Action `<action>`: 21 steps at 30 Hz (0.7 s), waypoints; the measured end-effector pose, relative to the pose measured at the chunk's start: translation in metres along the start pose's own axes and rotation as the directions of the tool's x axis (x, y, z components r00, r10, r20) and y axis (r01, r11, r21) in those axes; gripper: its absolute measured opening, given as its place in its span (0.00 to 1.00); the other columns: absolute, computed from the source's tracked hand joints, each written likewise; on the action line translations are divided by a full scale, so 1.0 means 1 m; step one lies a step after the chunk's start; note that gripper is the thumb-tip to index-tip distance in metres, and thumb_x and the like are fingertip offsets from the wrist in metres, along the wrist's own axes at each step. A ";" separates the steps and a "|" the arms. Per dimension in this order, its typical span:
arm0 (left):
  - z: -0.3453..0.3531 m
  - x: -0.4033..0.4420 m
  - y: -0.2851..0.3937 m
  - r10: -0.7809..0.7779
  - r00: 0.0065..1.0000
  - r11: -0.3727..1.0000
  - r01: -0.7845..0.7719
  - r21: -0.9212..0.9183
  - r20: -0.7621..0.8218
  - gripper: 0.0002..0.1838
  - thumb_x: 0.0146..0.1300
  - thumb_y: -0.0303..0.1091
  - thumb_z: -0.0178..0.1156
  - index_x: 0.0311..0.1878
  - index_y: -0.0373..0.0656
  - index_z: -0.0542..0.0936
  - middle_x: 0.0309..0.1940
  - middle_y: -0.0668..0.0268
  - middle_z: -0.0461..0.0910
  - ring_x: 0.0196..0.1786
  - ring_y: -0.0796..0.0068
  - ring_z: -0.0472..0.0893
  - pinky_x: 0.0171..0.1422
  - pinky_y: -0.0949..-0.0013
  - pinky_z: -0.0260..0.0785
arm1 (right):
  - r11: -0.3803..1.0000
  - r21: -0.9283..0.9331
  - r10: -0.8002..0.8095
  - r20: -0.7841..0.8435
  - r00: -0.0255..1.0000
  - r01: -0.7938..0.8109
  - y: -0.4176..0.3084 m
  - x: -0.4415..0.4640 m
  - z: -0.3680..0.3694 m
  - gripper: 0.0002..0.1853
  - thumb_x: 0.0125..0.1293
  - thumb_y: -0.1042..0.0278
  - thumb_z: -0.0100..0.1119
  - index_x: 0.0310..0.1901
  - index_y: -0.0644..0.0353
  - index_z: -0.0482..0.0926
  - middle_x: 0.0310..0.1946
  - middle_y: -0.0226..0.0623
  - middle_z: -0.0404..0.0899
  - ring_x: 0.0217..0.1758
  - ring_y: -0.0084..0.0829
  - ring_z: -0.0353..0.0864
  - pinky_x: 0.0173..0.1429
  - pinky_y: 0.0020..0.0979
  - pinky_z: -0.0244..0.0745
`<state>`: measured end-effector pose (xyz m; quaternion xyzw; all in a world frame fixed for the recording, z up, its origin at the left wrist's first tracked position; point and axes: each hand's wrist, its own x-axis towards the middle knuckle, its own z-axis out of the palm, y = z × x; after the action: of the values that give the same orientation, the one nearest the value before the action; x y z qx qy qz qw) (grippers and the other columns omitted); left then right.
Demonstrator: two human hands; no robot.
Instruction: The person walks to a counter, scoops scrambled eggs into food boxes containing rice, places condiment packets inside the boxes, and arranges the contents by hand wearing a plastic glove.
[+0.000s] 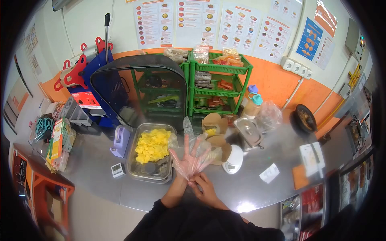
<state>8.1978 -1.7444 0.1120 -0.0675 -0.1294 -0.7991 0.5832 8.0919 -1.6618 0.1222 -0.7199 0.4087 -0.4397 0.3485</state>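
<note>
Glove (pixel 191 159), clear plastic, covers the left hand (pixel 186 165), which I log at six o'clock in my remote view, just below centre. Left fingers: spread. Right hand (pixel 204 186), at five o'clock from there, pinches the glove near the left wrist. Taking the glove as dial centre, I read: tray (pixel 150 179) of yellow food (pixel 152 144) at nine, just beside; open carton (pixel 216 121) at one; white scale (pixel 235 158) at three.
</note>
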 end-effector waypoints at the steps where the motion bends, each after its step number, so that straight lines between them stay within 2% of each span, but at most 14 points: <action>1: -0.002 0.001 0.001 -0.001 1.000 1.000 0.001 0.000 -0.001 0.44 0.52 0.83 0.29 0.73 0.80 0.47 0.76 0.72 0.43 0.75 0.43 0.44 0.71 0.29 0.34 | 1.000 0.014 0.020 0.016 1.000 -0.021 0.000 0.000 0.001 0.05 0.63 0.75 0.59 0.39 0.65 0.77 0.36 0.38 0.73 0.34 0.32 0.75 0.40 0.28 0.71; 4: -0.008 0.003 0.002 -0.021 1.000 0.997 0.022 0.076 -0.011 0.42 0.55 0.81 0.30 0.73 0.80 0.47 0.76 0.73 0.43 0.74 0.43 0.45 0.71 0.28 0.34 | 0.991 0.104 0.072 0.066 0.995 -0.079 -0.003 0.001 -0.003 0.06 0.66 0.70 0.58 0.41 0.63 0.75 0.34 0.38 0.72 0.33 0.36 0.74 0.40 0.32 0.71; 6: -0.011 0.004 0.001 0.118 0.968 0.961 -0.055 0.273 -0.222 0.40 0.57 0.78 0.33 0.72 0.80 0.48 0.76 0.73 0.43 0.74 0.43 0.46 0.70 0.26 0.34 | 0.987 0.122 0.097 0.066 0.993 -0.105 0.006 -0.001 -0.004 0.06 0.66 0.70 0.58 0.40 0.63 0.75 0.33 0.38 0.73 0.33 0.34 0.74 0.40 0.31 0.70; 7: -0.012 0.003 0.003 0.116 0.968 0.961 -0.053 0.271 -0.223 0.40 0.57 0.78 0.33 0.72 0.80 0.48 0.76 0.73 0.43 0.74 0.43 0.46 0.70 0.26 0.34 | 0.981 0.143 0.120 0.067 0.991 -0.128 0.011 -0.003 -0.005 0.06 0.66 0.70 0.58 0.40 0.63 0.75 0.32 0.37 0.73 0.32 0.33 0.74 0.39 0.30 0.70; 9: -0.011 0.003 0.007 0.114 0.988 0.992 -0.108 0.066 -0.101 0.39 0.58 0.77 0.36 0.73 0.80 0.47 0.76 0.71 0.43 0.75 0.45 0.44 0.70 0.28 0.39 | 0.973 0.161 0.153 0.073 0.985 -0.163 0.017 -0.003 -0.007 0.06 0.66 0.70 0.57 0.40 0.63 0.75 0.31 0.37 0.73 0.33 0.31 0.73 0.39 0.29 0.69; 10: 0.001 0.006 0.008 0.116 0.988 0.992 -0.109 0.066 -0.103 0.39 0.58 0.77 0.36 0.73 0.80 0.47 0.76 0.71 0.43 0.75 0.45 0.44 0.70 0.28 0.39 | 0.964 0.181 0.184 0.081 0.980 -0.196 0.020 -0.003 -0.007 0.06 0.66 0.70 0.57 0.40 0.63 0.75 0.31 0.37 0.74 0.33 0.29 0.73 0.39 0.28 0.69; 11: 0.013 0.009 0.009 0.122 0.992 0.992 -0.122 0.027 -0.009 0.39 0.59 0.76 0.36 0.73 0.79 0.47 0.76 0.71 0.44 0.75 0.45 0.44 0.69 0.27 0.40 | 0.963 0.183 0.186 0.083 0.979 -0.198 0.023 -0.005 -0.002 0.06 0.66 0.70 0.57 0.40 0.63 0.75 0.31 0.37 0.74 0.33 0.29 0.73 0.39 0.28 0.69; 12: 0.021 0.012 0.009 0.131 0.988 0.991 -0.130 -0.013 0.083 0.38 0.60 0.74 0.37 0.73 0.79 0.47 0.76 0.70 0.45 0.75 0.45 0.44 0.69 0.26 0.41 | 0.974 0.191 0.097 0.149 0.984 -0.125 0.027 -0.011 0.004 0.06 0.66 0.70 0.58 0.39 0.62 0.76 0.29 0.35 0.73 0.32 0.27 0.72 0.39 0.27 0.69; 13: 0.022 0.015 0.011 0.132 0.988 0.991 -0.131 -0.012 0.081 0.38 0.60 0.74 0.37 0.73 0.79 0.47 0.76 0.70 0.45 0.75 0.45 0.44 0.69 0.26 0.41 | 0.978 0.203 0.005 0.212 0.977 -0.049 0.029 -0.014 0.008 0.06 0.66 0.69 0.59 0.39 0.62 0.76 0.27 0.33 0.73 0.31 0.24 0.72 0.38 0.26 0.68; 14: 0.022 0.016 0.013 0.131 0.991 0.991 -0.130 -0.018 0.038 0.37 0.60 0.74 0.38 0.72 0.78 0.50 0.75 0.70 0.47 0.74 0.45 0.47 0.67 0.25 0.42 | 0.978 0.205 0.006 0.213 0.977 -0.051 0.027 -0.017 0.008 0.06 0.66 0.69 0.59 0.39 0.62 0.76 0.27 0.33 0.73 0.31 0.24 0.72 0.38 0.26 0.68; 16: 0.022 0.024 0.017 0.132 0.991 0.991 -0.132 -0.024 0.001 0.36 0.60 0.73 0.40 0.71 0.77 0.54 0.74 0.71 0.49 0.73 0.46 0.51 0.66 0.23 0.44 | 0.938 0.243 0.154 0.347 0.925 -0.248 0.022 -0.016 0.003 0.07 0.66 0.68 0.59 0.40 0.61 0.76 0.27 0.33 0.75 0.32 0.24 0.74 0.39 0.27 0.69; 18: 0.019 0.029 0.020 0.210 0.940 0.943 -0.123 0.308 -0.269 0.35 0.64 0.67 0.46 0.72 0.68 0.56 0.72 0.68 0.54 0.73 0.53 0.54 0.68 0.36 0.54 | 0.958 0.200 0.105 0.422 0.900 -0.205 0.028 0.002 -0.018 0.07 0.66 0.68 0.59 0.39 0.61 0.76 0.28 0.35 0.77 0.32 0.26 0.76 0.39 0.28 0.71; 19: 0.006 0.032 0.023 0.211 0.939 0.944 -0.123 0.307 -0.272 0.35 0.64 0.67 0.46 0.72 0.68 0.56 0.72 0.68 0.54 0.73 0.53 0.54 0.68 0.36 0.54 | 0.973 0.163 0.061 0.493 0.868 -0.161 0.030 0.014 -0.034 0.07 0.66 0.67 0.59 0.38 0.62 0.76 0.28 0.37 0.78 0.31 0.28 0.78 0.39 0.30 0.72; 21: -0.040 0.044 0.030 0.353 0.882 0.761 -0.077 0.645 -0.311 0.32 0.67 0.57 0.50 0.70 0.55 0.62 0.69 0.61 0.62 0.69 0.57 0.63 0.67 0.53 0.62 | 0.993 0.069 0.049 0.459 0.887 -0.091 0.028 0.048 -0.074 0.06 0.65 0.69 0.59 0.37 0.62 0.78 0.30 0.38 0.80 0.33 0.29 0.80 0.39 0.30 0.74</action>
<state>8.2147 -1.8044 0.0886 0.2822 -0.2465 -0.6339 0.6766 8.0296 -1.7268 0.1420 -0.7717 0.3211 -0.2630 0.4819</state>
